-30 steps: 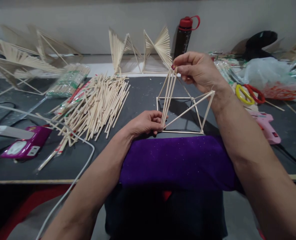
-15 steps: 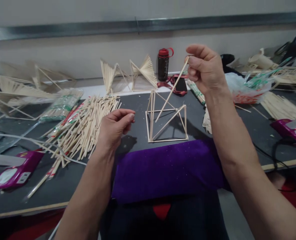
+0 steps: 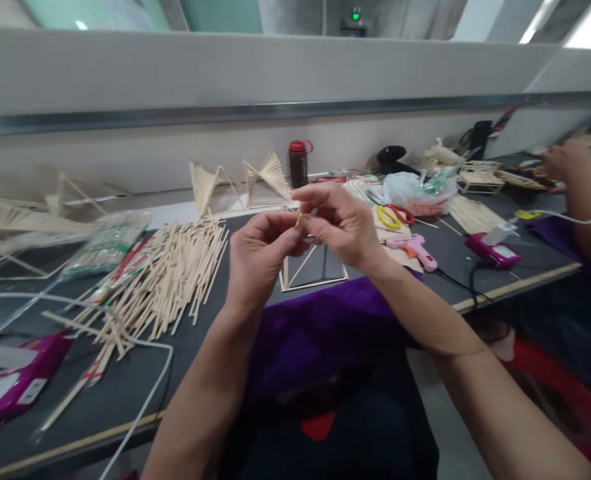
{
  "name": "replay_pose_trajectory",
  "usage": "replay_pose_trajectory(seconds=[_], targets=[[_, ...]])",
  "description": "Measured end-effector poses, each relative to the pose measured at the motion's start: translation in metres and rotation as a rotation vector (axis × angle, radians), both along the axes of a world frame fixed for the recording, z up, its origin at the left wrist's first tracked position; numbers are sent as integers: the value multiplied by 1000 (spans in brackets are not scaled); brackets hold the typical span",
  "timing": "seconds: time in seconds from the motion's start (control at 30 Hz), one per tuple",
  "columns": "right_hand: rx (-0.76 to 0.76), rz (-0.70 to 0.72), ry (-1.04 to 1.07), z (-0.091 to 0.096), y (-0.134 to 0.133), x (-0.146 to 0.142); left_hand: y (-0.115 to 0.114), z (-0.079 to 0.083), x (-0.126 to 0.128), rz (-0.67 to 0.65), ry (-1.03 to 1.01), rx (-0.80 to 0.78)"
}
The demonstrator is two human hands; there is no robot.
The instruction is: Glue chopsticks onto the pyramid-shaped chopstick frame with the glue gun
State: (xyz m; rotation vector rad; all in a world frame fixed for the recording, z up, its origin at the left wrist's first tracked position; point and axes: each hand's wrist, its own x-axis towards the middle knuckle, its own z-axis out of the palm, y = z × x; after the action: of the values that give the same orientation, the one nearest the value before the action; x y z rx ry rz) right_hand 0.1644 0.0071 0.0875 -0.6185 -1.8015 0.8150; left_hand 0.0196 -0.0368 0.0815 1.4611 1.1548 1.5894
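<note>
My left hand (image 3: 262, 247) and my right hand (image 3: 342, 223) meet in front of me, both pinched at the fingertips around a thin wooden stick (image 3: 300, 215). Only a short bit of the stick shows between the fingers; the rest is hidden or seen end-on. Behind and below the hands, an open frame of glued sticks (image 3: 315, 286) stands on the dark table, partly covered by them. A purple cloth (image 3: 320, 327) lies along the table's front edge under my wrists. Left of my left hand spreads a heap of loose wooden sticks (image 3: 180, 273).
Fan-shaped stick models (image 3: 270, 177) stand by the wall near a red-capped bottle (image 3: 298, 165). To the right lie yellow-and-red scissors (image 3: 392, 215), a pink glue gun (image 3: 418, 250) and a plastic bag (image 3: 418, 197). Another person's hand (image 3: 575, 163) is at far right.
My right hand has come down and left with the stick, and my left hand has risen to meet it. The view has tilted up and turned right, bringing the glue gun and scissors into sight.
</note>
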Motion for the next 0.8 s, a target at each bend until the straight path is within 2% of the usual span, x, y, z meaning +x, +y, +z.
replay_pose_trajectory(seconds=[0.1, 0.23, 0.33, 0.4, 0.47, 0.5, 0.57, 0.6, 0.7, 0.8], targets=[[82, -17, -28, -10, -2, 4, -4, -5, -5, -20, 18, -37], [159, -25, -57, -13, -5, 4, -4, -8, -8, -41, 24, -26], [66, 62, -97, -15, 8, 17, -2, -10, -12, -102, 37, -79], [-22, 60, -173, -16, 31, 40, -2, -12, -17, -153, 54, -146], [-61, -112, -349, -19, 64, 75, -1, -17, -22, -183, 74, -177], [-69, -260, -505, -21, 83, 95, 0, -20, -24, -180, 82, -178], [-118, -624, -994, -27, 120, 133, 1, -28, -25, -133, 105, -165], [-165, -710, -1098, -32, 136, 149, 2, -32, -24, -93, 120, -153], [-284, -819, -1268, -52, 170, 180, 2, -45, -21, 9, 192, -120], [-346, -832, -1376, -73, 187, 189, 1, -55, -19, 41, 267, -93]])
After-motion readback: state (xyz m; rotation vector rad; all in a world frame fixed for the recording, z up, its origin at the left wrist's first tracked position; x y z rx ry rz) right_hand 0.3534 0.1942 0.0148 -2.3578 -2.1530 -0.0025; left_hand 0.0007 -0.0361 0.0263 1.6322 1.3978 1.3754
